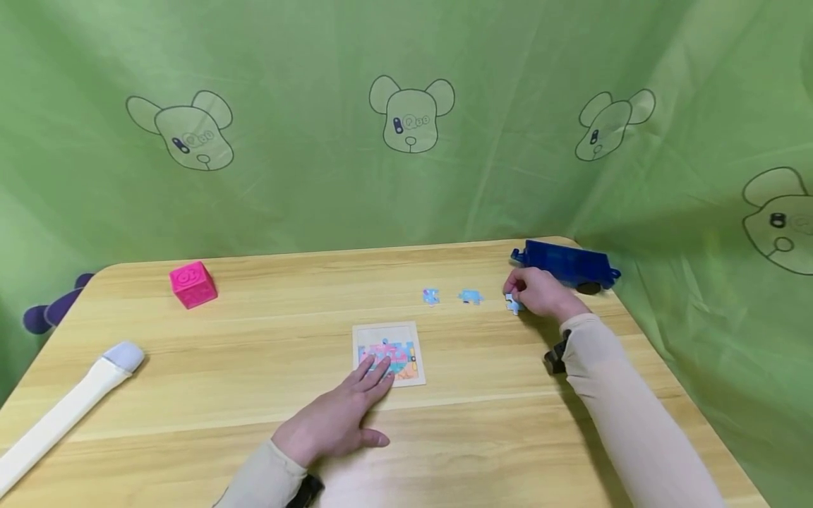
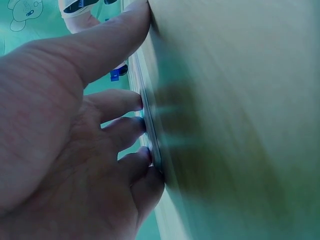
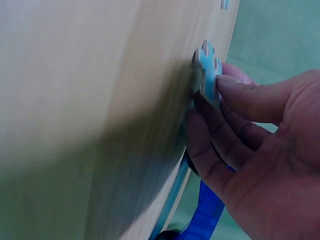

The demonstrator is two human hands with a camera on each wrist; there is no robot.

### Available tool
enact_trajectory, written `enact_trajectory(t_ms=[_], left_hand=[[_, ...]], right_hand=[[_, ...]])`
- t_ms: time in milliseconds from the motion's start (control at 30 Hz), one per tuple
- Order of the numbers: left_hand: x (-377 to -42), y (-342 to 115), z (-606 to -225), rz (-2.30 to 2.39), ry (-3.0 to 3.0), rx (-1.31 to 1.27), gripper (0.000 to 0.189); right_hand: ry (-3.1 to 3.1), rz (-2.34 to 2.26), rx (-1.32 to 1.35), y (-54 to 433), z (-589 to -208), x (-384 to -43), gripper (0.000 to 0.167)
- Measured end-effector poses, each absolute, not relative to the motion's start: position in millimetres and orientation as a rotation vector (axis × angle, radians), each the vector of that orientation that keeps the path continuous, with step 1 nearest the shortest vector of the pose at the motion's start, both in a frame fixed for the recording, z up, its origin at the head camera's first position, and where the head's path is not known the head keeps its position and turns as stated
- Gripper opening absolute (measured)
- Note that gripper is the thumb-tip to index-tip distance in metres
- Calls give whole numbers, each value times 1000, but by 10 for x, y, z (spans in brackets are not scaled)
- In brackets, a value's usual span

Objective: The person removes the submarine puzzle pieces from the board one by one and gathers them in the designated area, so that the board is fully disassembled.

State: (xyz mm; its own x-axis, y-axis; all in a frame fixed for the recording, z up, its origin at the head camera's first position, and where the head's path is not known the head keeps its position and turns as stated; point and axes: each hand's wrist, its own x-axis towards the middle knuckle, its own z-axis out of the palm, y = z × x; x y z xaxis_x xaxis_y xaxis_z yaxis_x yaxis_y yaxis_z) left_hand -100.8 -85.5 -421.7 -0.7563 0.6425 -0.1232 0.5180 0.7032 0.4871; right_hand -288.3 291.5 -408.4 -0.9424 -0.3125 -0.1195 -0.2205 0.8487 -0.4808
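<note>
A small square jigsaw puzzle (image 1: pixel 398 358) in a pale tray (image 1: pixel 384 327) lies mid-table, its lower part filled with pink, blue and orange pieces. My left hand (image 1: pixel 339 416) rests on it with extended fingers, fingertips on the puzzle's lower left and thumb out to the side. Over on the right, my right hand (image 1: pixel 540 291) pinches a light blue puzzle piece (image 3: pixel 209 70) between thumb and fingers, the piece tilted up close to the wood. Two more blue pieces, one (image 1: pixel 431 296) at left and another (image 1: pixel 471 297) nearer the right hand, lie flat on the table.
Just behind my right hand stands a dark blue toy wagon (image 1: pixel 565 264) with black wheels. A pink cube (image 1: pixel 193 284) sits at the back left, and a white stick-like object (image 1: pixel 70 409) lies along the left side. Green curtain (image 1: pixel 305 190) hangs behind the table (image 1: pixel 241 381).
</note>
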Motion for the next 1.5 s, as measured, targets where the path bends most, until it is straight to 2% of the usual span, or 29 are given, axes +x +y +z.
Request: enact_trajectory(t_ms=[433, 633, 967, 1500], left_hand=[[-1006, -852, -4239, 623, 2634, 921, 87], [-1006, -851, -4238, 614, 2636, 921, 86], [-999, -849, -4231, 581, 2661, 935, 87], [-1006, -842, -4202, 516, 2691, 941, 87]], right_hand=[[2878, -677, -422, 2921, -4110, -2781, 6], [2951, -722, -464, 2770, -4028, -2643, 12], [2902, -748, -770, 2151, -3922, -2373, 13], [2583, -737, -1043, 1138, -4011, -2080, 14]])
